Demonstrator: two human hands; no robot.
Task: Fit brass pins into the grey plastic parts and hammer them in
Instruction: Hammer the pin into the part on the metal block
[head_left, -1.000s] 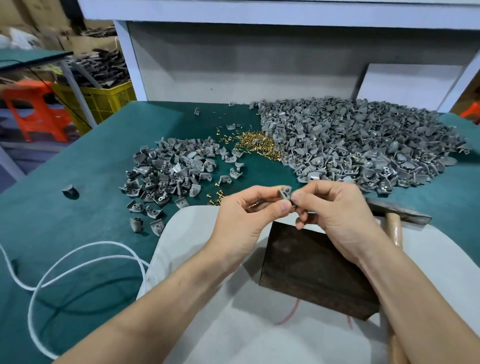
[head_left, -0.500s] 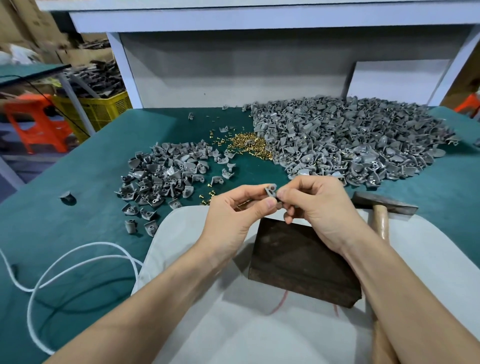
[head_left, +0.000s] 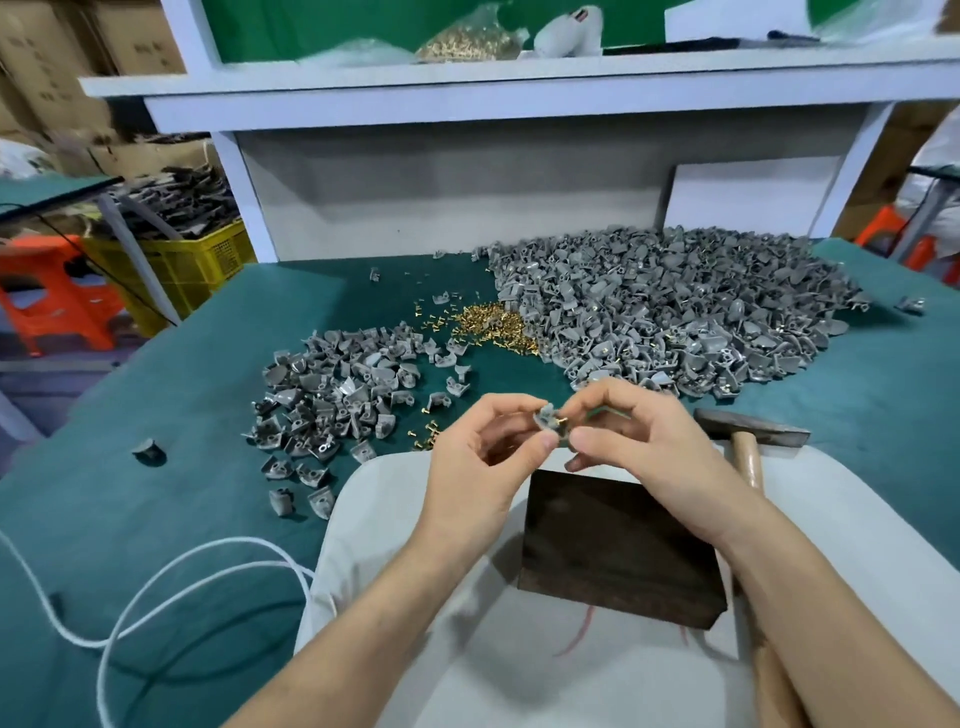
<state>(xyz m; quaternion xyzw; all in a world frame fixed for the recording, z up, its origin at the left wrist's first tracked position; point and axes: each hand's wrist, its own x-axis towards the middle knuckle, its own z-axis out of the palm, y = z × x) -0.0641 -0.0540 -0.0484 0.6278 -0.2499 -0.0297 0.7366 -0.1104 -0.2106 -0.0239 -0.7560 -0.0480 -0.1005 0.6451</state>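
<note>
Two heaps of grey parts, too many to count: large heap, small heap. One pile of brass pins. One hammer, one dark block, one white cord, one held part between left hand and right hand.

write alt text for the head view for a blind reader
The left hand and right hand pinch one small grey plastic part by a dark block, a hammer beside it. Beyond, on the green table, lie a large pile of grey parts, a smaller pile and a heap of brass pins.
</note>
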